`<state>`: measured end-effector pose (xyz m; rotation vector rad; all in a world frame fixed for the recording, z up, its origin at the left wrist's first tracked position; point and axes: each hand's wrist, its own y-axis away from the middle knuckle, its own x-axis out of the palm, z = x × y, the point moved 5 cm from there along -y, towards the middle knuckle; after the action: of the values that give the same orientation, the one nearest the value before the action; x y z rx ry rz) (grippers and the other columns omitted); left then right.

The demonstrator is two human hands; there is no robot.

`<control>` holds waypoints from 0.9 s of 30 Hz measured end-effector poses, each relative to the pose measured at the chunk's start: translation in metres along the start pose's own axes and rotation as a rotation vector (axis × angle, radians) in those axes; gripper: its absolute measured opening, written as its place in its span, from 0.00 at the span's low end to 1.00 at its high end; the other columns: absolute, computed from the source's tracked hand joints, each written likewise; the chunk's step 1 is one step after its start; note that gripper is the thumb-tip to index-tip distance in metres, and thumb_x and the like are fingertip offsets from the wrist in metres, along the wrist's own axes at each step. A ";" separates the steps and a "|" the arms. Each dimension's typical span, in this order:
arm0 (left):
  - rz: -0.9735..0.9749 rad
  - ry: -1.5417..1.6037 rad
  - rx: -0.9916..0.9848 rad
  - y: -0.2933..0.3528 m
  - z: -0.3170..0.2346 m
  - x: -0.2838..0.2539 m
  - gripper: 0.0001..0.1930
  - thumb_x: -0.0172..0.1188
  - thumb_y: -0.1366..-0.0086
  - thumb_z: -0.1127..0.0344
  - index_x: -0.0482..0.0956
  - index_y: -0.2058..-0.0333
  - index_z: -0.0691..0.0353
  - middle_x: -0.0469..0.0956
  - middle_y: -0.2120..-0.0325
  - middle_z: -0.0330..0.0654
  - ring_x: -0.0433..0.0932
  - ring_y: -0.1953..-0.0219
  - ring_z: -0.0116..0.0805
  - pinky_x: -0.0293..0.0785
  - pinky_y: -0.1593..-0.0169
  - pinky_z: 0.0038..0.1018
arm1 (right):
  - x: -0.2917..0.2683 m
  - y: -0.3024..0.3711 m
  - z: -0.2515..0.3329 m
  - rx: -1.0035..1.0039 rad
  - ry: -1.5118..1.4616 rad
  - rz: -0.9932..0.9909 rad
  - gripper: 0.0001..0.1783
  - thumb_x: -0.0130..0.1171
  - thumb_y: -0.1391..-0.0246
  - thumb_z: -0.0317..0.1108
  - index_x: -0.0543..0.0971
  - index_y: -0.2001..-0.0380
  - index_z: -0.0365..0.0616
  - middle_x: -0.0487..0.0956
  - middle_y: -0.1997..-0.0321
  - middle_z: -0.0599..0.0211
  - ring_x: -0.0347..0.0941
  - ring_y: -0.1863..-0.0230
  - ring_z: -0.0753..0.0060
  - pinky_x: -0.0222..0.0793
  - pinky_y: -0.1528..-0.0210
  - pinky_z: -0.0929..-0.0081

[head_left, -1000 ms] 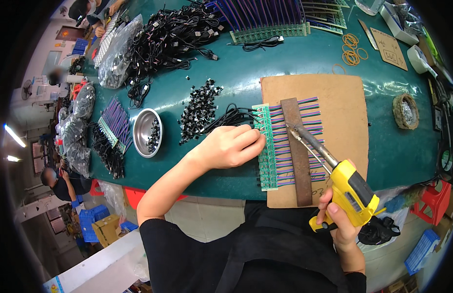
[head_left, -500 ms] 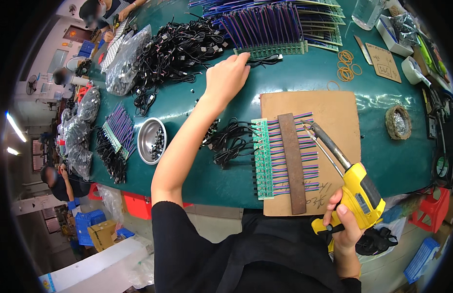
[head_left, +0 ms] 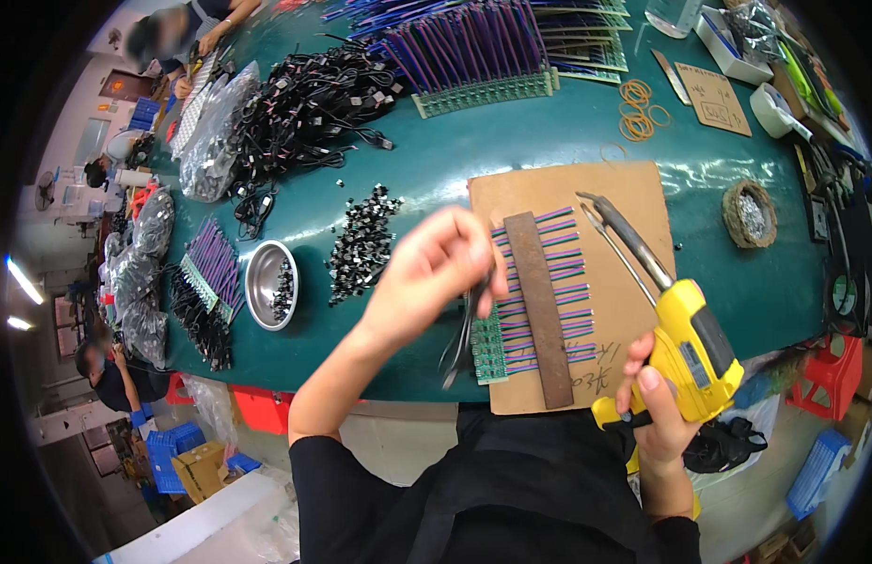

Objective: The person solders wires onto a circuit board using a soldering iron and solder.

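My left hand (head_left: pixel 431 277) is closed on a thin black cable (head_left: pixel 459 343), its loose part hanging blurred below the fingers. That hand hovers over the left side of a green circuit board strip (head_left: pixel 489 352) and hides its upper part. Thin coloured wires (head_left: pixel 572 282) run rightward from the strip, crossed by a rusty flat metal bar (head_left: pixel 541 315). Strip, wires and bar lie on a cardboard sheet (head_left: pixel 624 226). In my right hand (head_left: pixel 666 414) is a yellow soldering gun (head_left: pixel 694 362), its tip pointing up-left, near the top wire ends.
Left of my hand lie small black connectors (head_left: pixel 361 244) and a metal bowl (head_left: pixel 269 287). Farther back are a heap of black cables (head_left: pixel 309 108) and wired boards (head_left: pixel 483 89). Rubber bands (head_left: pixel 635 113) and a round holder (head_left: pixel 749 214) lie right. Other people work at left.
My left hand has come back from the wired boards at the back, with a cable in it, to the strip on the cardboard. The soldering gun stays nearly in place.
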<state>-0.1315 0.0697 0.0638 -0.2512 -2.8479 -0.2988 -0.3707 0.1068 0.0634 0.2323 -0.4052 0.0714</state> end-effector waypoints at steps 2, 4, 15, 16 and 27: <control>0.226 0.126 -0.062 0.017 0.011 0.020 0.07 0.49 0.33 0.66 0.64 0.67 0.60 0.74 0.74 0.42 0.71 0.76 0.22 0.67 0.72 0.18 | 0.009 -0.003 -0.002 0.050 0.138 0.177 0.24 0.52 0.50 0.22 0.63 0.48 0.35 0.72 0.63 0.60 0.70 0.71 0.79 0.71 0.74 0.82; 0.323 0.157 -0.062 0.031 0.013 0.039 0.07 0.50 0.33 0.66 0.64 0.68 0.60 0.73 0.74 0.40 0.67 0.76 0.20 0.64 0.73 0.16 | 0.022 -0.006 -0.001 0.077 0.091 0.114 0.38 0.56 0.52 0.21 0.52 0.38 0.39 0.74 0.63 0.61 0.70 0.69 0.80 0.71 0.72 0.83; 0.296 0.261 -0.313 0.044 0.027 0.065 0.07 0.52 0.34 0.67 0.67 0.66 0.63 0.75 0.70 0.45 0.76 0.74 0.26 0.70 0.72 0.19 | 0.033 0.001 -0.006 -0.012 0.319 0.281 0.41 0.55 0.52 0.21 0.49 0.37 0.40 0.71 0.69 0.65 0.68 0.76 0.82 0.66 0.76 0.85; 0.290 0.261 -0.312 0.045 0.029 0.067 0.07 0.52 0.34 0.67 0.67 0.66 0.63 0.75 0.70 0.45 0.76 0.74 0.26 0.70 0.72 0.19 | 0.034 0.002 -0.003 -0.098 0.337 0.290 0.38 0.56 0.52 0.20 0.52 0.38 0.34 0.73 0.65 0.62 0.71 0.72 0.80 0.68 0.69 0.83; 0.062 -0.120 -0.036 0.061 0.037 0.059 0.05 0.59 0.42 0.75 0.73 0.67 0.65 0.68 0.69 0.36 0.68 0.68 0.19 0.68 0.64 0.17 | 0.042 0.009 -0.003 -0.175 0.458 0.374 0.36 0.59 0.53 0.18 0.56 0.41 0.27 0.74 0.57 0.55 0.74 0.65 0.77 0.70 0.60 0.79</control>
<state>-0.1844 0.1454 0.0563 -0.3763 -2.9475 -0.3325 -0.3322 0.1169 0.0792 -0.0386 0.0072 0.4460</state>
